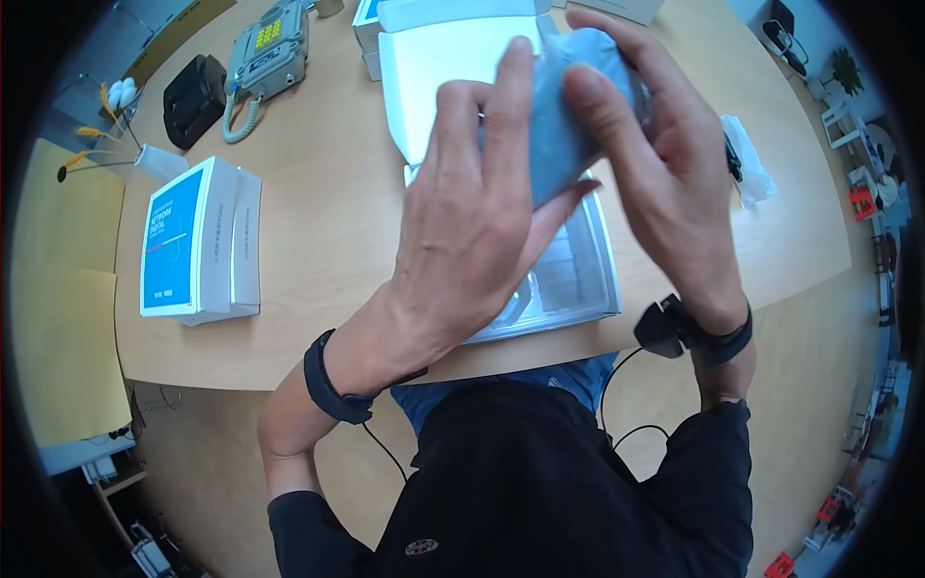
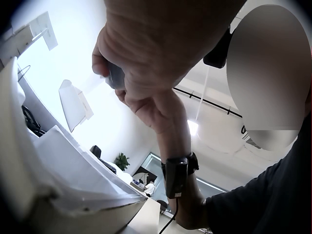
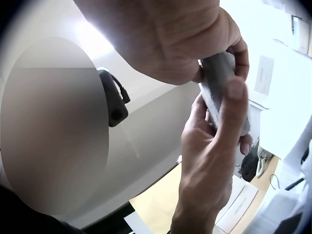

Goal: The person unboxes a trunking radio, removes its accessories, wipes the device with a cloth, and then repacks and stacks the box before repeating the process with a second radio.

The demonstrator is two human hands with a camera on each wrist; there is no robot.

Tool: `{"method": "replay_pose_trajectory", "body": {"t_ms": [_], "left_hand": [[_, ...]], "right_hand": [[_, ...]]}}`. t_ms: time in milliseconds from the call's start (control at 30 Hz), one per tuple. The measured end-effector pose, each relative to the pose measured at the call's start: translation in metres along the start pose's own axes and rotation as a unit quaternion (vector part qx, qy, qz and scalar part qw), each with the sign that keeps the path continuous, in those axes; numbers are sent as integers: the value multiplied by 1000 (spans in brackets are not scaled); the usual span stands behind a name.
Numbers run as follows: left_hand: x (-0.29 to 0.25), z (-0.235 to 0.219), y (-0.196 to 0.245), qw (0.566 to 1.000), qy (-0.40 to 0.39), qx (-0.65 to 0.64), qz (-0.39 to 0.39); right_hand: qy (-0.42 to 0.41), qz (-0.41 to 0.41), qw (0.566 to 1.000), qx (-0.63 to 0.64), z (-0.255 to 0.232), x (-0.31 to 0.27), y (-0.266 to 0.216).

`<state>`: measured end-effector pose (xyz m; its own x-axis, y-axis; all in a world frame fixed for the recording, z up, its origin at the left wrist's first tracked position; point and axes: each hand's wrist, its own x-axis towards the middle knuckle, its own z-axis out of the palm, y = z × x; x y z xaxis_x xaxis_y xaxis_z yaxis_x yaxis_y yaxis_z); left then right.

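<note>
Both hands hold a bluish-grey wrapped package (image 1: 559, 135) above the table, over an open white box (image 1: 400, 91). My left hand (image 1: 462, 226) grips its near left side, thumb beneath and fingers along it. My right hand (image 1: 679, 188) holds the far right side, with its thumb on the near face and fingers curled behind. In the right wrist view the package (image 3: 217, 73) appears as a slim grey block between the two hands. A clear plastic tray (image 1: 578, 265) lies inside the box, partly hidden by the left hand and forearm.
A white box with a blue front (image 1: 173, 241) stands at the left. Behind it are a vase (image 1: 162, 164), a black cradle (image 1: 196, 101) and a corded telephone (image 1: 270, 48). At the right lies a plastic bag (image 1: 756, 173) by a black cable (image 1: 734, 159).
</note>
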<state>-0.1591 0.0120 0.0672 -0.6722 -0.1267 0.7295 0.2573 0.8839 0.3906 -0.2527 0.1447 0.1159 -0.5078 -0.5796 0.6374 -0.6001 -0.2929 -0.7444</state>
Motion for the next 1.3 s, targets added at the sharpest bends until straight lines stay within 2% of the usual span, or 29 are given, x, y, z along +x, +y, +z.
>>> {"method": "replay_pose_trajectory", "body": {"t_ms": [67, 100, 167, 200, 233, 267, 333, 367, 433, 533, 600, 633, 700, 833, 933, 1033, 1100, 1133, 1200, 1233, 1267, 1300], "left_hand": [[-10, -14, 1, 999, -24, -21, -7], [-16, -23, 1, 997, -43, -63, -32], [-33, -39, 1, 990, -63, -109, -57], [-48, -45, 0, 993, -108, -46, -35], [-61, -47, 0, 988, -151, 18, -14], [-72, -43, 6, 989, -149, 18, -17], [-87, -29, 17, 982, -185, 22, 40], [-91, -20, 18, 982, -184, 22, 37], [-97, -8, 19, 971, -190, 112, 86], [-104, -7, 22, 958, -205, 185, 83], [-107, -7, 22, 959, -208, 183, 64], [-108, -7, 21, 960, -209, 179, 48], [-107, -6, 22, 961, -205, 177, 50], [-107, -4, 19, 964, -186, 179, 66], [-104, -5, 20, 958, -207, 182, 81], [-106, -3, 18, 962, -206, 158, 79], [-101, -11, 18, 968, -213, 111, 73], [-96, -18, 18, 972, -219, 65, 64], [-85, -48, 17, 990, -139, 0, 8], [-82, -61, 4, 995, -92, -1, -36], [-76, -70, -8, 996, -46, -3, -80], [-58, -71, -16, 983, -28, -36, -179]], "right_hand": [[-26, 98, 992, -70, -13, -4, 18], [-44, 147, 986, -63, -23, -6, 19], [-69, 154, 983, -75, -36, -13, 30], [-92, 163, 979, -86, -41, -17, 36], [-130, 172, 964, -157, -43, -22, 35], [-159, 124, 958, -204, -39, -26, 42], [-235, 199, 931, -194, -29, -31, 32], [-264, 169, 924, -220, -25, -34, 35], [-291, 181, 912, -224, -20, -34, 33], [-339, 203, 885, -247, -16, -36, 34], [-309, 79, 898, -301, -17, -47, 44], [-308, 80, 899, -302, -16, -51, 47], [-279, 32, 892, -354, -15, -61, 50], [-267, -3, 871, -412, -13, -76, 54], [-279, -13, 853, -441, -14, -78, 54], [-265, -14, 862, -432, -14, -81, 59], [-149, -60, 904, -397, -18, -85, 65], [-147, -63, 903, -398, -25, -85, 67], [-2, 48, 949, -310, -43, -87, 70], [1, 49, 950, -310, -50, -81, 67], [15, 191, 960, -204, -58, -67, 61], [29, 325, 941, -90, -66, -53, 58]]}}
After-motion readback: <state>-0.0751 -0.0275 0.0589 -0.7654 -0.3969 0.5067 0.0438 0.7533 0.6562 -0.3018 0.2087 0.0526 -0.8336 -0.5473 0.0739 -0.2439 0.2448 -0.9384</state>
